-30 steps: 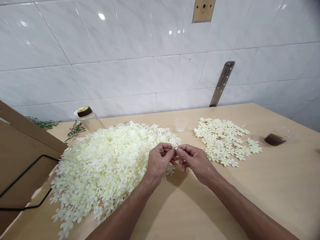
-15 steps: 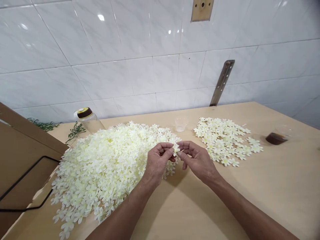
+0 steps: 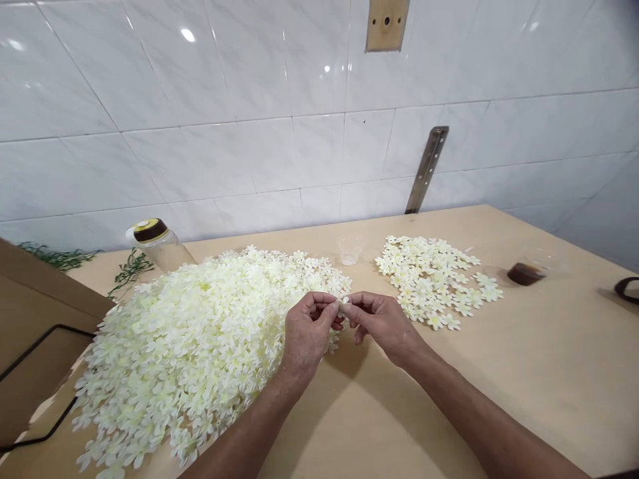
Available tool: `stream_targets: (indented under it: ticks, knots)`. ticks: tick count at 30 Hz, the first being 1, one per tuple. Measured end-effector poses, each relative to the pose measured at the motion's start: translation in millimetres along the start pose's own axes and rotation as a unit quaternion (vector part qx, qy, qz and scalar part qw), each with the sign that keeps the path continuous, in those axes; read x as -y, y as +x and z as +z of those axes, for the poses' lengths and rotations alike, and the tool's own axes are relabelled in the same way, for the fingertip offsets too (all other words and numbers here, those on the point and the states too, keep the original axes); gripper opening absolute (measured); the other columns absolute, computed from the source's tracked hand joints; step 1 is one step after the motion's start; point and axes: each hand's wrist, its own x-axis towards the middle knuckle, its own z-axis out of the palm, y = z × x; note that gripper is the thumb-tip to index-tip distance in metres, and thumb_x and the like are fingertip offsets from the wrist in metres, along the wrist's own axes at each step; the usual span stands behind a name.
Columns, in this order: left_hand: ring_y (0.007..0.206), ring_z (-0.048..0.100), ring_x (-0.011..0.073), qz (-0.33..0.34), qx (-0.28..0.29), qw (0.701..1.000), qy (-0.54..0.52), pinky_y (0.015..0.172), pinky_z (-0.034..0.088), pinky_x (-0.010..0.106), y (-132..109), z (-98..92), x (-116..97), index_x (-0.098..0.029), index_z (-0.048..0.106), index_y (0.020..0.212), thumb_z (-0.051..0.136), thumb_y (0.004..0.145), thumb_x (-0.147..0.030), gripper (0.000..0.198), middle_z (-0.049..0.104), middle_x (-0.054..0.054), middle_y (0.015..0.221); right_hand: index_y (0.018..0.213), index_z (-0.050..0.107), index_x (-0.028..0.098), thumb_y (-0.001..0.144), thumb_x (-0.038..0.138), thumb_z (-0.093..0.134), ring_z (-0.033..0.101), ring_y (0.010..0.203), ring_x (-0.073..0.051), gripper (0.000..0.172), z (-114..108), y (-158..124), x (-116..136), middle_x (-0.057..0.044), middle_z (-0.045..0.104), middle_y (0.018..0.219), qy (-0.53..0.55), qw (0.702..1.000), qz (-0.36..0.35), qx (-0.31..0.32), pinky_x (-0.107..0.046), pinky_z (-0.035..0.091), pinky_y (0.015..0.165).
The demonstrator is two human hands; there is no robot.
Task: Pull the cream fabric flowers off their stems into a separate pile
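My left hand point(image 3: 305, 332) and my right hand point(image 3: 383, 324) meet fingertip to fingertip over the wooden table point(image 3: 499, 386). Both pinch one small cream fabric flower point(image 3: 342, 303) between thumbs and forefingers; most of it is hidden by the fingers. A big heap of the same cream flowers point(image 3: 200, 339) lies just left of my hands and touches the left one. A smaller, flatter spread of flowers point(image 3: 434, 279) lies to the right, a hand's width from my right hand.
A small clear cup point(image 3: 349, 250) stands between the two piles at the back. A jar with a brown lid point(image 3: 154, 243) and green stems point(image 3: 127, 266) lie at the back left. A brown lid point(image 3: 523, 273) rests at the right. A cardboard box point(image 3: 34, 332) sits at the left.
My hands have stayed together on the flower, the fingertips closing tighter on it. The view has shifted a little to the right and down.
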Motion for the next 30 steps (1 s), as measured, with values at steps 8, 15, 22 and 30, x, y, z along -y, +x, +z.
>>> stream_targets:
  ticks: [8,15,22,30]
  knots:
    - [0.054,0.062,0.0145,-0.058,0.063,0.996,0.029,0.054,0.053,0.026,-2.4,-0.5,-4.5,-0.013,0.066,0.082,0.068,0.081,-0.044,0.031,0.065,0.003,0.06,0.071,0.062,0.018,0.081,0.049,0.067,0.052,0.043,-0.01,0.033,-4.4,-3.0,6.1,0.004,0.053,0.059,-0.082,0.996,-0.011,-0.019,-0.023,0.045,0.044]
    - [0.05,0.058,0.0129,-0.072,0.058,0.996,-0.003,0.051,0.051,0.024,-0.7,-1.7,-4.2,-0.013,0.066,0.078,0.073,0.076,-0.041,0.028,0.063,0.002,0.056,0.072,0.059,0.018,0.081,0.059,0.064,0.053,0.045,-0.01,0.043,-2.6,-5.2,3.4,0.003,0.055,0.061,-0.037,0.998,0.008,0.054,-0.023,0.047,0.044]
    - [0.046,0.056,0.012,0.03,0.015,0.997,0.069,0.045,0.049,0.022,-5.9,-0.5,0.7,-0.017,0.068,0.085,0.068,0.081,-0.042,0.025,0.06,-0.001,0.053,0.075,0.064,0.016,0.079,0.056,0.068,0.055,0.055,-0.012,0.041,1.2,-4.4,6.1,0.001,0.057,0.066,0.022,0.996,0.029,0.079,-0.025,0.049,0.049]
    - [0.042,0.055,0.0122,-0.039,0.022,0.999,-0.014,0.043,0.046,0.022,-3.3,-0.3,-4.0,-0.014,0.066,0.09,0.066,0.079,-0.052,0.04,0.059,0.0,0.051,0.066,0.062,0.018,0.078,0.055,0.07,0.049,0.043,-0.011,0.039,-4.8,-2.1,1.6,0.004,0.053,0.052,-0.041,0.999,0.01,0.031,-0.025,0.043,0.046]
